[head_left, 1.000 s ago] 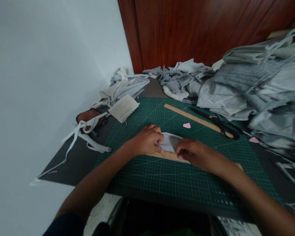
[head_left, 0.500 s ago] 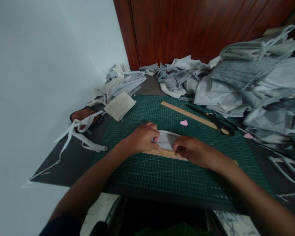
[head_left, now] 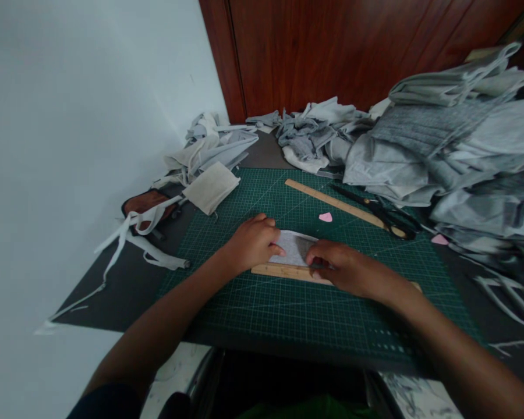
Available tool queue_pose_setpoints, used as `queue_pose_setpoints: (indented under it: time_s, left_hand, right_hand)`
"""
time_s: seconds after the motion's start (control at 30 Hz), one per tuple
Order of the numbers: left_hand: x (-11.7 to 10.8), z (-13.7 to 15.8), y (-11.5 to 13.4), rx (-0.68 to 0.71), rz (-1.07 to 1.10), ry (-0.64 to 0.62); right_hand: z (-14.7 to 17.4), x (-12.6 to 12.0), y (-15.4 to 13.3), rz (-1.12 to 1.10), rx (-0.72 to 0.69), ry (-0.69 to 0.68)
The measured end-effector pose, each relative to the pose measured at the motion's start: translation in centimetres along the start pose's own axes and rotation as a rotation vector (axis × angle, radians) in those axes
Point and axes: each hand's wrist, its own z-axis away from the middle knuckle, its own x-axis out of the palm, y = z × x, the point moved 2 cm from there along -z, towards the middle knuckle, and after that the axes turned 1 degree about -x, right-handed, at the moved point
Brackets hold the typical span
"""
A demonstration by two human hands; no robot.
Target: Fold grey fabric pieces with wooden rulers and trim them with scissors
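Straps (head_left: 124, 233) trail to the table's (head_left: 109, 308) left corner. Left hand (head_left: 255, 241) half curled at the cloth's (head_left: 292, 247) left end, thumb out — cannot tell whether it grips. Cloth lies mid-mat (head_left: 262, 314), near ruler (head_left: 283, 270) along its lower edge; grid shows broadly from there to the front. Right hand (head_left: 338, 265) bent, fingers close to thumb at cloth and ruler — hold unclear. Beyond, scissors (head_left: 390, 224) cross the far ruler's (head_left: 327, 199) right end. Pile (head_left: 419, 151) crowds the mat's far right corner.
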Motion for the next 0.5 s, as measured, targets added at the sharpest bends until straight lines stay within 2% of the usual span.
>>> queue_pose_setpoints:
  time_s: [0.1,0.2,0.5]
  left_hand:
    - [-0.04,0.18,-0.17,0.062,0.037,0.041]
    - [0.09,0.11,-0.51,0.106,0.089,-0.001]
    - [-0.12,0.18,-0.81,0.026,0.081,-0.049]
  right_hand:
    - [0.04,0.0,-0.04,-0.012,-0.012,-0.002]
    - [0.05,-0.01,0.03,-0.033,-0.009,-0.012]
    - [0.23,0.02,0.17,-0.028,-0.008,0.004]
